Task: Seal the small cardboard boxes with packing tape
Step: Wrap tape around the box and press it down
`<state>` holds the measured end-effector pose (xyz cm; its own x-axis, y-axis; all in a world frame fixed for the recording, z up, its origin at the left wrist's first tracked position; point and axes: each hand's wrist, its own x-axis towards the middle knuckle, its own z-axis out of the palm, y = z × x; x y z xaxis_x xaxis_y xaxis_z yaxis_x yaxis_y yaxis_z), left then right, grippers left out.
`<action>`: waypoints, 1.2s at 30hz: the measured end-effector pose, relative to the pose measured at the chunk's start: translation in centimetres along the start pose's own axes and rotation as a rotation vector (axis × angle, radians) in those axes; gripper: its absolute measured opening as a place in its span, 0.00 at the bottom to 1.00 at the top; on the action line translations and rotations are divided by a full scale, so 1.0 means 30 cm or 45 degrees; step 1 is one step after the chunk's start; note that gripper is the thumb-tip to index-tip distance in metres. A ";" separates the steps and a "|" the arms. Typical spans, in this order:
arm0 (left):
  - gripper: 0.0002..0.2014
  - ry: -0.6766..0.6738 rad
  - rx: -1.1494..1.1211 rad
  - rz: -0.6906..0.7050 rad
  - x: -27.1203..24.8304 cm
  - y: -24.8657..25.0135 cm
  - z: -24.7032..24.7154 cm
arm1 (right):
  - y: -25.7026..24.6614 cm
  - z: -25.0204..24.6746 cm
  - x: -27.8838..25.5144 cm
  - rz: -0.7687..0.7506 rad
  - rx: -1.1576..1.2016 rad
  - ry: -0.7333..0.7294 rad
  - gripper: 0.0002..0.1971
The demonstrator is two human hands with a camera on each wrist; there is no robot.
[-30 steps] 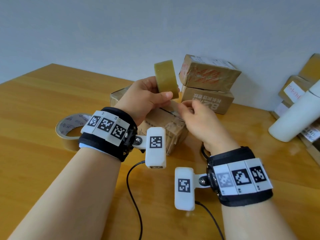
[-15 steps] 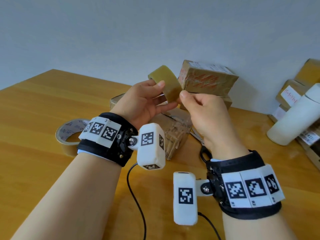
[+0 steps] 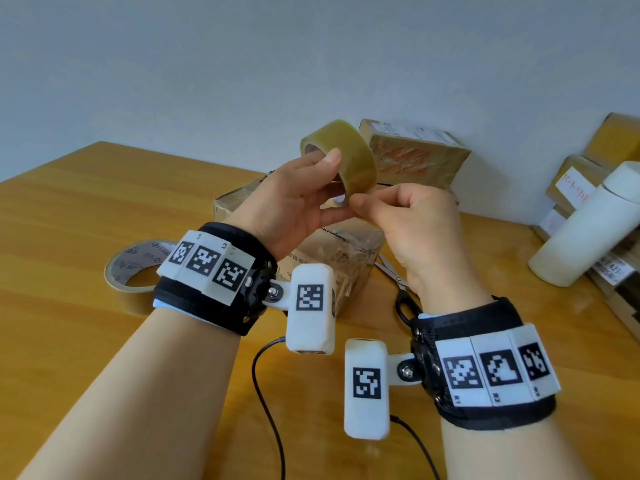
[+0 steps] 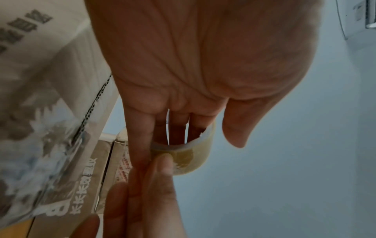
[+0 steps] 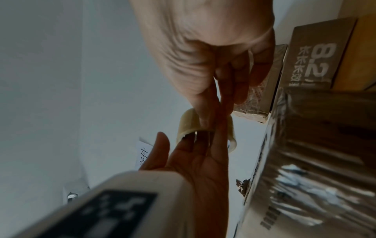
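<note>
A roll of clear yellowish packing tape (image 3: 358,161) is held up in the air above a small cardboard box (image 3: 346,251) wrapped in shiny tape. My left hand (image 3: 311,192) grips the roll, fingers through its core and thumb on the outer face, as the left wrist view shows at the tape roll (image 4: 191,159). My right hand (image 3: 362,204) pinches the roll's lower edge with thumb and forefinger. In the right wrist view the tape roll (image 5: 187,124) shows behind both hands' fingers. No loose tape end is visible.
A brown tape roll (image 3: 135,275) lies on the wooden table (image 3: 69,209) at the left. Scissors (image 3: 398,285) lie right of the box. Two stacked boxes (image 3: 415,157) stand by the wall, with a white bottle (image 3: 585,230) and more boxes (image 3: 581,181) at the right.
Both hands rose from the box. The left hand lifted and turned the roll, and the right hand moved from the box top to the roll's edge.
</note>
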<state>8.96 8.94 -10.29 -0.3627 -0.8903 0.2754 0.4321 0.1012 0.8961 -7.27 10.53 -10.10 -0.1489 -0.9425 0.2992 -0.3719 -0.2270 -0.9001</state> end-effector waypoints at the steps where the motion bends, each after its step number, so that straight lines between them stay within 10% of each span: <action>1: 0.24 -0.018 0.010 -0.006 -0.001 0.001 0.006 | 0.003 -0.002 0.003 -0.001 -0.007 0.016 0.06; 10: 0.23 0.029 -0.074 -0.034 0.006 -0.014 0.010 | 0.008 -0.021 0.006 0.092 0.102 0.002 0.01; 19: 0.23 -0.045 0.036 -0.147 0.003 -0.004 -0.004 | -0.013 -0.035 -0.002 -0.101 0.094 -0.147 0.23; 36: 0.20 -0.038 1.074 -0.023 0.014 0.000 0.041 | -0.027 -0.074 -0.005 -0.418 -0.393 -0.344 0.31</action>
<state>7.78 9.12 -9.74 -0.3904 -0.8840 0.2572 -0.3311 0.3955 0.8567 -8.99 11.41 -8.72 0.2472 -0.8728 0.4209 -0.6178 -0.4766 -0.6254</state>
